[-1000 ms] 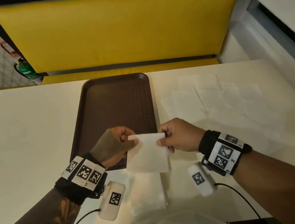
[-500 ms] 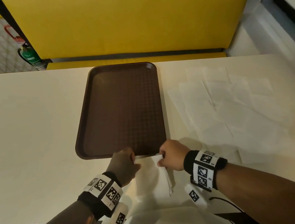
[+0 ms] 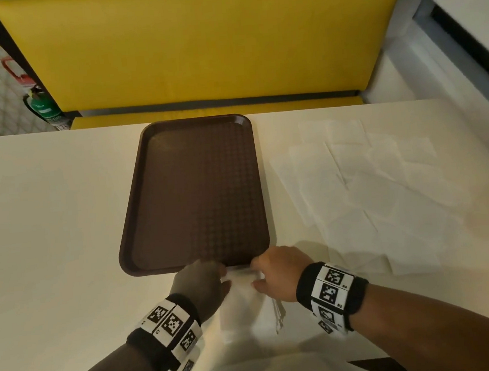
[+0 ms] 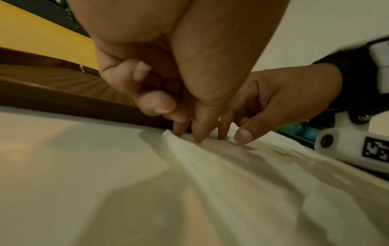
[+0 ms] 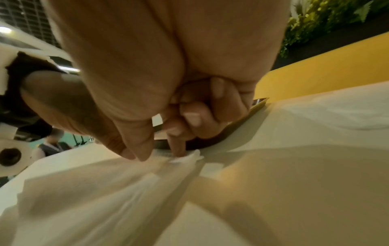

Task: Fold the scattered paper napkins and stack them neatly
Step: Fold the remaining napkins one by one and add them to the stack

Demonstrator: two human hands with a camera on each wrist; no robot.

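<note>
A folded white napkin lies on a small stack of folded napkins at the table's near edge, just in front of the brown tray. My left hand pinches its far left corner with thumb and index finger, fingertips down on the paper. My right hand pinches the far right corner the same way, its other fingers curled. Several unfolded napkins lie spread out and overlapping on the right of the table.
The cream table is bare on the left. The tray holds nothing. A yellow bench runs behind the table's far edge, with a green fire extinguisher at the far left.
Both hands have brought the folded napkin down from the air in front of the tray onto the stack at the near edge. The head view has tipped forward.
</note>
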